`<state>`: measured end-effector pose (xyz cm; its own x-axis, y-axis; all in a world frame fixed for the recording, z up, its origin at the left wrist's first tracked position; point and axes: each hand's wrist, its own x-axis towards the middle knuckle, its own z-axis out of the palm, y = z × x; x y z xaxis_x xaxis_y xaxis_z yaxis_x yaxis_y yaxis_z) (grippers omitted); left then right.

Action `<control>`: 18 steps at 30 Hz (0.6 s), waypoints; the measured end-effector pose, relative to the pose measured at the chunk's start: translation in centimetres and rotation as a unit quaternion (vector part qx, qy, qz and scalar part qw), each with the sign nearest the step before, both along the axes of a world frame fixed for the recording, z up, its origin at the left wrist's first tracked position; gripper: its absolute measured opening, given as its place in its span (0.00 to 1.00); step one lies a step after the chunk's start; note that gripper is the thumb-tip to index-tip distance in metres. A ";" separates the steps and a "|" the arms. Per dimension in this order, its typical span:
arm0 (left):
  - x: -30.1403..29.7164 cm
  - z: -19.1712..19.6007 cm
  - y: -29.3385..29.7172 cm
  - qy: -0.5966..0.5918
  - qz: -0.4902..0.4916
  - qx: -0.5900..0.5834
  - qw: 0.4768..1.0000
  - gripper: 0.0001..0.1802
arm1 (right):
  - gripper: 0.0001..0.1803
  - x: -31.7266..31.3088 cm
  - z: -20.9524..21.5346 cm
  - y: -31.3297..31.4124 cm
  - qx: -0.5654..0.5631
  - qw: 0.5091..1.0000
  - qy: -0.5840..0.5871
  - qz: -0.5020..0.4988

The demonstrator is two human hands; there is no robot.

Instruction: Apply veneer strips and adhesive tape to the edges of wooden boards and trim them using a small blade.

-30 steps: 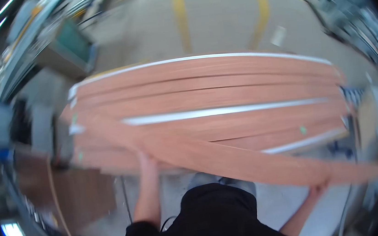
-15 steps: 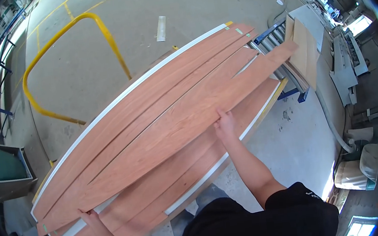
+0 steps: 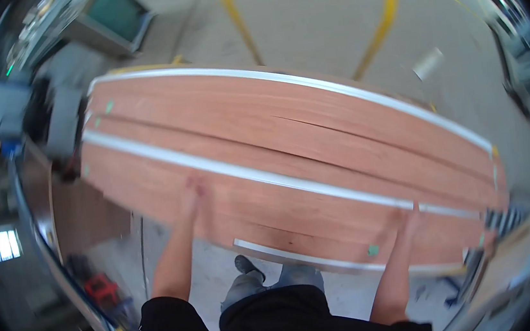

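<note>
Black top, jeans, dark shoe nearest. Left hand flat, fingers spread on top veneer sheet of stack; right hand on near edge, fingers' grip unclear. Sheets overlap loosely on counter, white strips between. Beyond: concrete floor, yellow rail. Risk: thin veneer could split along visible crack or slide off under uneven push.

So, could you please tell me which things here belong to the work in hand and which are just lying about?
In hand: long reddish-brown wood veneer sheets, left hand, right hand.
Lying about: curved yellow floor barrier, green-topped grey cabinet, small red object.
</note>
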<state>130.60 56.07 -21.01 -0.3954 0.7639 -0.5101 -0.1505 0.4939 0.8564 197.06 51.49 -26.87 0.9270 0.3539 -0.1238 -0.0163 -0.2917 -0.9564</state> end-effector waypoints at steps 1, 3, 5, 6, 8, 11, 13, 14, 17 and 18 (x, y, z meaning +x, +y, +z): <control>0.8 -0.1 -3.9 0.061 -0.021 -0.033 0.997 0.14 | 0.13 0.5 -1.0 -2.9 -0.090 0.980 -0.137 0.111; 1.4 1.2 -13.5 0.110 -0.031 -0.100 0.988 0.15 | 0.14 -5.1 1.7 -4.2 -0.102 0.976 -0.036 0.188; 1.9 2.2 -22.5 0.036 0.016 -0.168 0.985 0.15 | 0.14 -13.1 5.2 -3.8 -0.161 0.955 0.025 0.249; 2.0 1.8 -27.6 0.028 0.069 -0.230 0.970 0.14 | 0.14 -16.3 6.4 -3.7 -0.195 0.928 0.070 0.310; 1.3 0.5 -38.1 -0.016 0.079 -0.313 0.946 0.14 | 0.11 -21.9 4.2 -4.0 -0.084 0.882 -0.027 0.463; 2.5 1.5 -46.7 0.007 0.056 -0.400 0.915 0.16 | 0.16 -28.4 4.6 -3.1 -0.040 0.815 0.023 0.578; 2.6 1.7 -50.4 -0.005 0.082 -0.394 0.915 0.16 | 0.17 -32.7 6.1 -2.6 -0.057 0.752 0.073 0.653; 2.4 1.7 -52.6 -0.041 0.139 -0.350 0.926 0.17 | 0.17 -34.9 6.5 -3.3 -0.045 0.746 0.065 0.661; 1.9 0.4 -60.0 -0.110 0.241 -0.269 0.926 0.19 | 0.17 -42.2 8.3 -5.9 -0.037 0.717 0.042 0.695; 1.8 -0.3 -62.5 -0.116 0.253 -0.266 0.923 0.19 | 0.17 -44.4 8.9 -7.6 -0.078 0.687 0.078 0.718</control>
<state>132.42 -6.42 -21.29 -0.4662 0.1278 -0.8754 -0.6260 0.6516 0.4284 152.68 43.85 -17.94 -0.3925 0.8613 -0.3227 0.2977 -0.2131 -0.9306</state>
